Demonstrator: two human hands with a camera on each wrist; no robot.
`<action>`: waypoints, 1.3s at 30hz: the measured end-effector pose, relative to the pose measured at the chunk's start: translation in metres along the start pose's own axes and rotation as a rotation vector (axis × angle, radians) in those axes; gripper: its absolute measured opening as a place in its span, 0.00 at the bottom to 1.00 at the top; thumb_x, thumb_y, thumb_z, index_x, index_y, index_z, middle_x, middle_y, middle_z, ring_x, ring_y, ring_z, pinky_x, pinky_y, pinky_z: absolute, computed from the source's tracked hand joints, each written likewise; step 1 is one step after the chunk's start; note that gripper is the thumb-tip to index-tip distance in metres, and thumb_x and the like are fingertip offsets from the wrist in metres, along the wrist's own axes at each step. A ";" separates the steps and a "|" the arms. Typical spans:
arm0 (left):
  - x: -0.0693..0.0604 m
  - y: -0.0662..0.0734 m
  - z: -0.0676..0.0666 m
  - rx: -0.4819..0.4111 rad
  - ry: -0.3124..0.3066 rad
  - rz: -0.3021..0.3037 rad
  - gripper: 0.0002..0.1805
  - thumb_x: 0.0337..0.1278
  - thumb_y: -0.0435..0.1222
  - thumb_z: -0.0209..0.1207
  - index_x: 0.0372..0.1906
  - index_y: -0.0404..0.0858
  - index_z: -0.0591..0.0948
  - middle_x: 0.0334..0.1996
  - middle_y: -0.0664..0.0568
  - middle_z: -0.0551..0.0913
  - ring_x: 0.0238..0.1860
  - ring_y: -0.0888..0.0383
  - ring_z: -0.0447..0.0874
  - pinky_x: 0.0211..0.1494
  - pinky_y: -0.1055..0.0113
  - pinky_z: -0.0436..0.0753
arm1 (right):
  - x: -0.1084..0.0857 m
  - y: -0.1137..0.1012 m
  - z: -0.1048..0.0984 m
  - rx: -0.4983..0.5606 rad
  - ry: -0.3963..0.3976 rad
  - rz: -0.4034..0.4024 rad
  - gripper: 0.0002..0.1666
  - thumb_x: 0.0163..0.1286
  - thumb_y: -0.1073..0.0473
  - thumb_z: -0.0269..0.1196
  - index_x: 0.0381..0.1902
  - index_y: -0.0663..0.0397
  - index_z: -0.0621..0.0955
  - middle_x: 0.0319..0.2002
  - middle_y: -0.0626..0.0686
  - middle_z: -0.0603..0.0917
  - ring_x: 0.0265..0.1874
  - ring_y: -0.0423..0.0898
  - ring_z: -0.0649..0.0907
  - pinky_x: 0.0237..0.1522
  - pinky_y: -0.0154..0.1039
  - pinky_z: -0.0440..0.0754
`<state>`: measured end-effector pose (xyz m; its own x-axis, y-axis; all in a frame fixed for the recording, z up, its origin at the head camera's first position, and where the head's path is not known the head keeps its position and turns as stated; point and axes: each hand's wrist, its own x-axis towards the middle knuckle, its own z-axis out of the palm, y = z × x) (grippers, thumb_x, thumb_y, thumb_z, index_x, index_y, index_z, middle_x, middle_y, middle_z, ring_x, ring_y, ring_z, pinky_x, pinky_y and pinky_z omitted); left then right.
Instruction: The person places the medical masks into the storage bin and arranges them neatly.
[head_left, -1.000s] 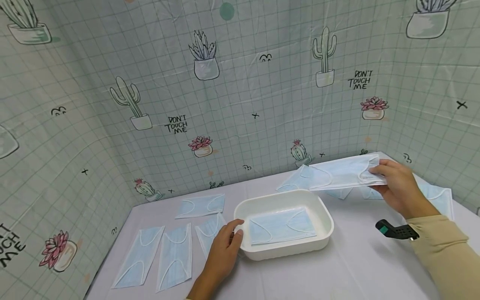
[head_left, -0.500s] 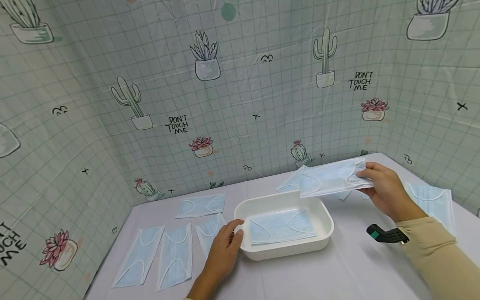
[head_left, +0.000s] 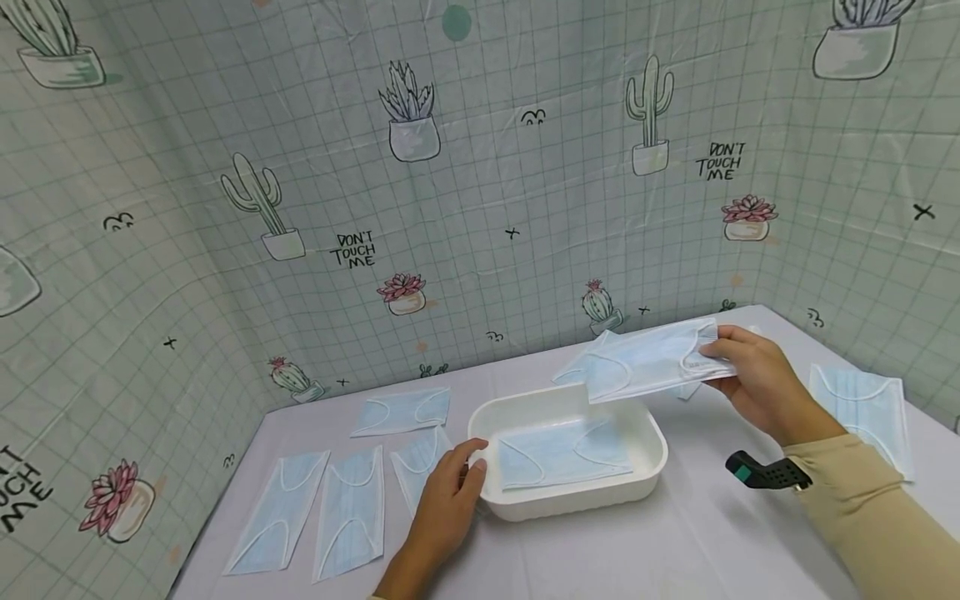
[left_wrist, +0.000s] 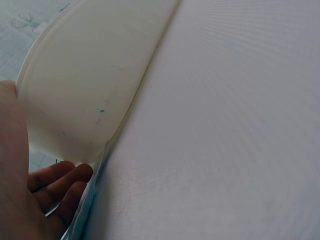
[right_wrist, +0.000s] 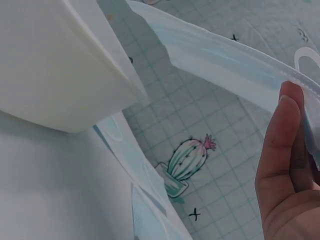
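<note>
A white plastic tray (head_left: pixel 570 504) stands mid-table with a light-blue face mask (head_left: pixel 562 454) lying flat inside it. My left hand (head_left: pixel 447 492) grips the tray's left end; in the left wrist view the thumb is at the rim and bent fingers (left_wrist: pixel 60 187) are at the outer wall. My right hand (head_left: pixel 761 379) pinches another face mask (head_left: pixel 648 358) by its right end. That mask is held above the tray's back right corner, its free end sloping down to the left. In the right wrist view the held mask (right_wrist: pixel 215 55) is seen edge-on.
Several masks lie left of the tray, including an upright one (head_left: pixel 348 512) and a sideways one (head_left: pixel 401 412). Behind the held mask lies a partly hidden mask (head_left: pixel 588 358); another mask (head_left: pixel 862 408) lies at the right. A cactus-print cloth (head_left: pixel 480 192) walls the table.
My right hand has moved left and slightly toward me with the mask, whose free end now overlaps the tray's back rim. The left hand and tray have stayed in place.
</note>
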<state>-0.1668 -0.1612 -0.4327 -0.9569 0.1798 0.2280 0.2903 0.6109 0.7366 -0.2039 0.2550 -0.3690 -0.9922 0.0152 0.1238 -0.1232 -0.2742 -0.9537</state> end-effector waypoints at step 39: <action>0.000 0.001 0.000 -0.017 -0.017 -0.009 0.20 0.78 0.48 0.47 0.65 0.48 0.76 0.38 0.56 0.74 0.38 0.58 0.72 0.40 0.61 0.74 | -0.003 0.004 0.047 -0.141 -0.048 0.150 0.33 0.77 0.64 0.51 0.74 0.70 0.54 0.57 0.56 0.68 0.45 0.40 0.79 0.47 0.35 0.82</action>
<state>-0.1665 -0.1610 -0.4319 -0.9593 0.1876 0.2111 0.2821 0.5994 0.7491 -0.2001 0.2085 -0.3598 -0.9980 -0.0626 -0.0126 0.0208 -0.1323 -0.9910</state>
